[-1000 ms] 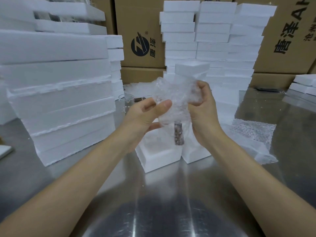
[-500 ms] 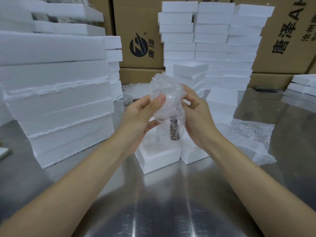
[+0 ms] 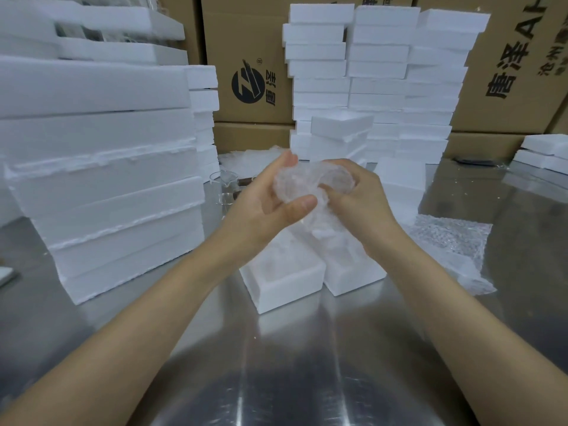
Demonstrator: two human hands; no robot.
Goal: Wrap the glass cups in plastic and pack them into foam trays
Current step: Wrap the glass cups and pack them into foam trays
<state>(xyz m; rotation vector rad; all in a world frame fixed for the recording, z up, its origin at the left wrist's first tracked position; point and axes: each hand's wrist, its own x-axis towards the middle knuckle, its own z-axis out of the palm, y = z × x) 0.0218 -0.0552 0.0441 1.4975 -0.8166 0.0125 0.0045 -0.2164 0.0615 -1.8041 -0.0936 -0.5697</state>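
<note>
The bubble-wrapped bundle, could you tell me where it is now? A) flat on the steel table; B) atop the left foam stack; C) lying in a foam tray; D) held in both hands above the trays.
D: the left hand and right hand grip the bundle above the foam trays.

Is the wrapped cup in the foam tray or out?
Out: left hand and right hand hold the wrapped cup above the foam tray.

surface: reflective steel table (image 3: 307, 348) | backdrop: stacked brown cardboard boxes (image 3: 246, 32), black print | light: soft glare on tabletop
</note>
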